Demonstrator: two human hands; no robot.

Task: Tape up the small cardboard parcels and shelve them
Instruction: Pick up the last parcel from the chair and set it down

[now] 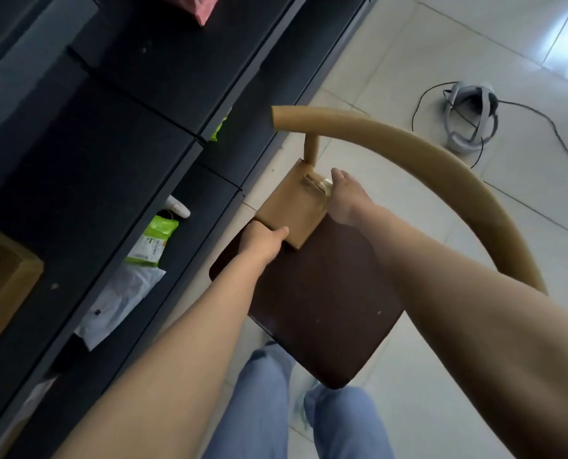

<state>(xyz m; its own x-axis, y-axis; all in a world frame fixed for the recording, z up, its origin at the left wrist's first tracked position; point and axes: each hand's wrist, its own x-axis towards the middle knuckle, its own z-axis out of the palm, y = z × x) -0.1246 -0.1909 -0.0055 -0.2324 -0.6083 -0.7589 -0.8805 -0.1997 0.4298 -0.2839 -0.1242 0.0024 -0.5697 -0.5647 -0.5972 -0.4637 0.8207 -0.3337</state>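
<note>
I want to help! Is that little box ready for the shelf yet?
Not yet. The small brown cardboard parcel looks closed, on the dark brown chair seat. The left hand grips its near corner; the right hand is at shiny clear tape on its far end. Taping, then the black shelves, remain.

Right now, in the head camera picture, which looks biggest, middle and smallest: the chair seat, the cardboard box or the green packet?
1. chair seat
2. cardboard box
3. green packet, partly hidden by the shelf, so less sure
</note>
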